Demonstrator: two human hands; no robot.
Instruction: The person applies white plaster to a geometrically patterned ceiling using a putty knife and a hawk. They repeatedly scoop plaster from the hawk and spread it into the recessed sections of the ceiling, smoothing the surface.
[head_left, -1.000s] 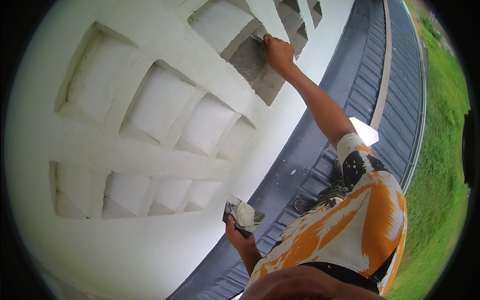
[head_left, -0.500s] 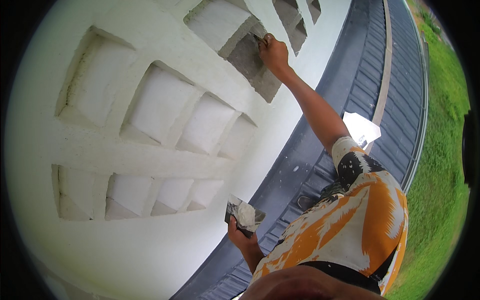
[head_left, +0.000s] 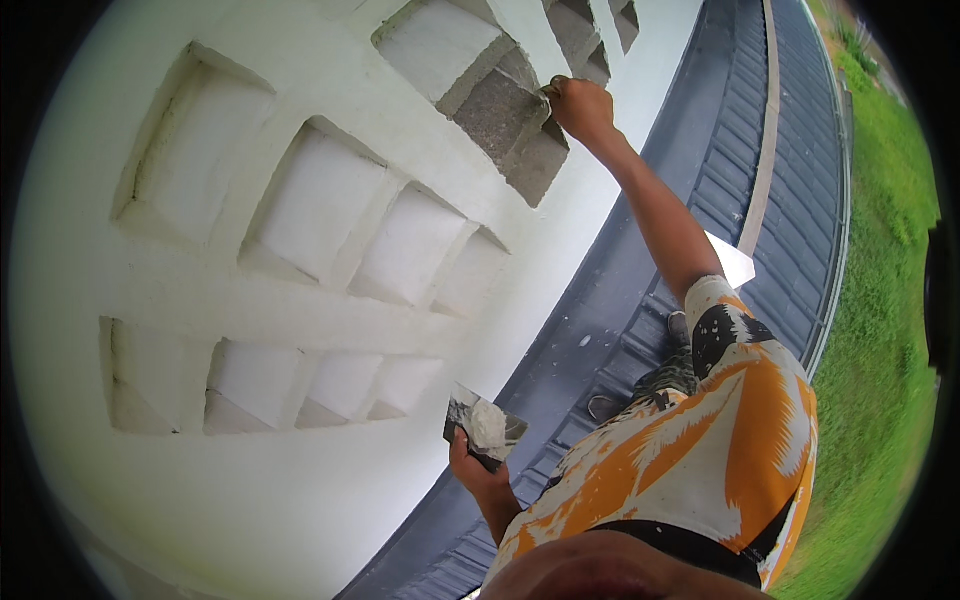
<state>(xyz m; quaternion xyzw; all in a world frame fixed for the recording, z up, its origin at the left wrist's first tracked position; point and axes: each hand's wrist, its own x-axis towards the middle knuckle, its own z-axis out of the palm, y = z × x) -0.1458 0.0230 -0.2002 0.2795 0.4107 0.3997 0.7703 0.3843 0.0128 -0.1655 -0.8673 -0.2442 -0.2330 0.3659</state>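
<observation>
My left hand (head_left: pixel 478 474) is closed around the edge of a dark flat plate (head_left: pixel 492 463), held low beside the wall. On that plate sits a lump of pale, wet-looking plaster (head_left: pixel 487 424). Higher up, my right hand (head_left: pixel 584 108) is closed on a small tool that looks like a putty knife (head_left: pixel 547 91), its blade mostly hidden by the fingers and the recess edge. It is at the right edge of a grey, unpainted recess (head_left: pixel 500 110) in the white wall (head_left: pixel 420 480). Bare, rough grey cement shows inside this recess.
Several white-coated recesses (head_left: pixel 325 205) run in rows across the wall. Below lies a dark ribbed metal roof (head_left: pixel 735 190) with a long pale strip (head_left: pixel 763 150) on it. A white sheet-like piece (head_left: pixel 730 260) lies there, partly behind my arm. Green grass (head_left: pixel 890 250) stretches beyond the roof edge.
My right hand has moved right and slightly down, from inside the grey recess to its right edge. My left hand with the plate has barely shifted.
</observation>
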